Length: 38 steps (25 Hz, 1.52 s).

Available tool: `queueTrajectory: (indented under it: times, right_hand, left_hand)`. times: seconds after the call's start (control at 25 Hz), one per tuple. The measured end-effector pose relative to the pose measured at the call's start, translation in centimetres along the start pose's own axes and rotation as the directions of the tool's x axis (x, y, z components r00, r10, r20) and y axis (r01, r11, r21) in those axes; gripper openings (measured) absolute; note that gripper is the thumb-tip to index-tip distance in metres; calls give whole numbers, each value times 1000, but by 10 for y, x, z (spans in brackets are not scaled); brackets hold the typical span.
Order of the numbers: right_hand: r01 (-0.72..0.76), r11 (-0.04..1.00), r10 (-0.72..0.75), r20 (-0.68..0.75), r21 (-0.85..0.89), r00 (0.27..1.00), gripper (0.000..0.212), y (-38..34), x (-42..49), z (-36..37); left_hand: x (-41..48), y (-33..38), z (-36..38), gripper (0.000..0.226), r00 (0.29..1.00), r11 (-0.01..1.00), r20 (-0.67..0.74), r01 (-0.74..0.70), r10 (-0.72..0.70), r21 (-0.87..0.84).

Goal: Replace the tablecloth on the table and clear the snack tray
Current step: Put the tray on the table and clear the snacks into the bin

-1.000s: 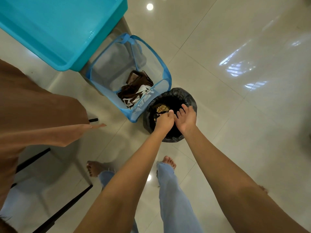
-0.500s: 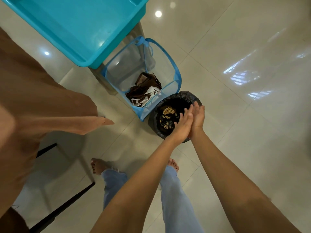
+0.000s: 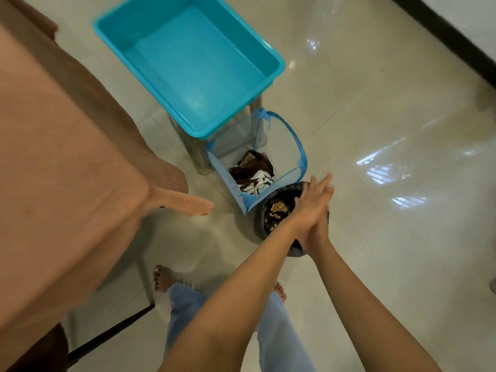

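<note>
Both hands (image 3: 312,210) now press flat together over the bin (image 3: 259,224).

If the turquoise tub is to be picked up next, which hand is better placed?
Left, marginally: both hands are pressed palm to palm over the black bin, but the left hand lies on the side nearer the turquoise tub.

floor (image 3: 375,108): glossy tile | tub (image 3: 188,63): smooth plastic | hamper (image 3: 300,154) beside tub: mesh cloth | tablecloth (image 3: 53,157): matt cloth
</note>
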State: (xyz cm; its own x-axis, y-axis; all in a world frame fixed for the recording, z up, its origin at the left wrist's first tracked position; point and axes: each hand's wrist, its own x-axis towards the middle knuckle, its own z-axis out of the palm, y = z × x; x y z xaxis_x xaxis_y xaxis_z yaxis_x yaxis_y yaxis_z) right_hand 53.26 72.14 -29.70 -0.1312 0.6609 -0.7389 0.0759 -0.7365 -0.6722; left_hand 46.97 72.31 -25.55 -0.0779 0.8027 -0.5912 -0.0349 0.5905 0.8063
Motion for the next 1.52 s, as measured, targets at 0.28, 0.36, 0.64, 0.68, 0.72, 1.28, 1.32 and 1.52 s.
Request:
queueTrajectory:
  times: [0.28, 0.36, 0.64, 0.68, 0.72, 1.28, 1.32, 1.52]
  right_hand:
    - [363, 919, -374, 45, 156, 926, 51, -114, -61, 85]
    - [352, 935, -355, 125, 41, 927, 48, -121, -75, 119]
    - [361, 929, -318, 335, -75, 887, 34, -134, -146, 270]
    - [367, 926, -313, 363, -90, 878, 29, -133, -159, 295]
    - [373, 921, -304, 396, -109, 866, 25, -130, -170, 319]
    - [628, 533, -143, 672, -566, 727, 33, 6, -287, 551]
    - [627, 499, -143, 657, -598, 740, 39, 14, -284, 557]
    - [573, 115, -213, 543, -812, 812, 59, 31, -274, 572]
  left_hand:
    - [-80, -16, -89, 80, 934, 928, -51, 342, -353, -148]
    - [-108, 7, -124, 80, 964, 963, -110, 224, -241, -150]
    - [-214, 43, -278, 39, 852, 965, -523, -157, 24, -212]
    - [-229, 39, -302, 39, 816, 962, -576, -192, 47, -194]
    - [-249, 35, -324, 37, 797, 960, -601, -213, 62, -184]
    - [-465, -135, -511, 44, 186, 958, -943, 138, -275, -252]
    - [-469, -145, -515, 47, 190, 949, -936, 162, -297, -269]
    - [-475, -161, -521, 65, 253, 925, -899, 227, -358, -304]
